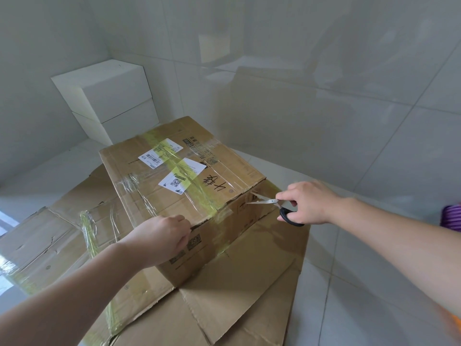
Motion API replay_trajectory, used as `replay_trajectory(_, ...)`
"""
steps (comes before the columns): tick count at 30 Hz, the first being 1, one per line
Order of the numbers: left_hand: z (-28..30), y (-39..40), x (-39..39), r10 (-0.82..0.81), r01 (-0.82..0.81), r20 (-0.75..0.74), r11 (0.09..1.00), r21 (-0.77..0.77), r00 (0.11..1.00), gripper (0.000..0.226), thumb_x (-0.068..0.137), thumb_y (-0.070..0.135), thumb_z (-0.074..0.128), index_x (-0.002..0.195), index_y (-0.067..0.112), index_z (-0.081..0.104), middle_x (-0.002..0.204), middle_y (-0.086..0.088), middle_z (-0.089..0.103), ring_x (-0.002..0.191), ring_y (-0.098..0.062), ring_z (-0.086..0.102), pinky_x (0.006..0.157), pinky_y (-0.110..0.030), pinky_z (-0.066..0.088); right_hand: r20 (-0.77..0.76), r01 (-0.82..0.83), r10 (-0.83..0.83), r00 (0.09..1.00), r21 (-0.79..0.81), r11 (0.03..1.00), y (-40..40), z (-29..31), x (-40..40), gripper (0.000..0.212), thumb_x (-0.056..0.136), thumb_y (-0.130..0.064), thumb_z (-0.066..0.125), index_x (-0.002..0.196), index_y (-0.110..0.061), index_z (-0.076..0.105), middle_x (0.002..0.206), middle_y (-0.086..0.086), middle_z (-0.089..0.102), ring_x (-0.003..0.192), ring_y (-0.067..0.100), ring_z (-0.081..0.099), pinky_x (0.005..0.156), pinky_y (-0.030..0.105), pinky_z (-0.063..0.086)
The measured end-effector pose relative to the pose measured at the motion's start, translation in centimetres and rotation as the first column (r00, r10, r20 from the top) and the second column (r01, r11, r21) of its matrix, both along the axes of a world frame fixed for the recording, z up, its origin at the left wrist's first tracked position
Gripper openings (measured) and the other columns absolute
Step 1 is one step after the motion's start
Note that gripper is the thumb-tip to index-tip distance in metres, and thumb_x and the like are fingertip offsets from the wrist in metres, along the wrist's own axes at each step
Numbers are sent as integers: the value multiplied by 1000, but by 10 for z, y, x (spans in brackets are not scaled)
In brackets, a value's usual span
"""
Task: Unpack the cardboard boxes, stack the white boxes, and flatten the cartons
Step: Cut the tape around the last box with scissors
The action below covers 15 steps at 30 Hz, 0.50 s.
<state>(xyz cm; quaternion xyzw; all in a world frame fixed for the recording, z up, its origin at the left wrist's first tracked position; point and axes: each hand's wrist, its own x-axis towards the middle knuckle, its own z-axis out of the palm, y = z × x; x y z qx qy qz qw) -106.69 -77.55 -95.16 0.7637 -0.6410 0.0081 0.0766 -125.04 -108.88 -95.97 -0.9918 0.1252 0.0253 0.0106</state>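
A taped brown cardboard box (179, 181) with white labels and yellow tape stands closed on flattened cartons (237, 283). My left hand (162, 239) rests at the box's near top edge, its fingers curled at the flap seam. My right hand (308, 202) grips black-handled scissors (274, 206), whose open blades touch the box's right top corner at the tape. Two white boxes (109, 96) stand stacked in the far left corner.
Glossy tiled walls close in behind and on the right. Flattened cardboard covers the floor under and around the box. A purple object (451, 218) lies at the right edge, with something orange below it.
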Motion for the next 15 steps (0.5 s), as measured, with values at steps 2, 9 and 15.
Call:
replay_trajectory(2, 1, 0, -1, -3, 3, 1, 1000, 0, 1000, 25, 91, 11, 56, 66, 8, 54, 63, -2, 50, 46, -25, 50, 45, -32, 46, 7, -21, 21, 1000, 2, 1000, 8, -2, 2, 53, 73, -69, 54, 117, -41, 59, 70, -16, 40, 73, 13, 44, 59, 25, 27)
replay_trajectory(9, 4, 0, -2, 3, -3, 3, 1000, 9, 1000, 24, 90, 10, 57, 65, 9, 56, 62, -1, 51, 46, -22, 50, 44, -26, 43, 33, 21, -21, 999, 1, 1000, 8, 2, 12, 54, 74, -67, 55, 120, -40, 58, 79, -13, 49, 80, 16, 52, 62, 26, 32)
replay_trajectory(15, 3, 0, -2, 29, -29, -6, 998, 61, 1000, 22, 94, 14, 49, 74, 8, 59, 71, -2, 53, 55, -25, 53, 53, -30, 46, 27, 90, -90, 996, 9, 996, -13, 7, -1, 47, 73, -66, 57, 113, -41, 60, 70, -17, 42, 75, 13, 45, 56, 22, 26)
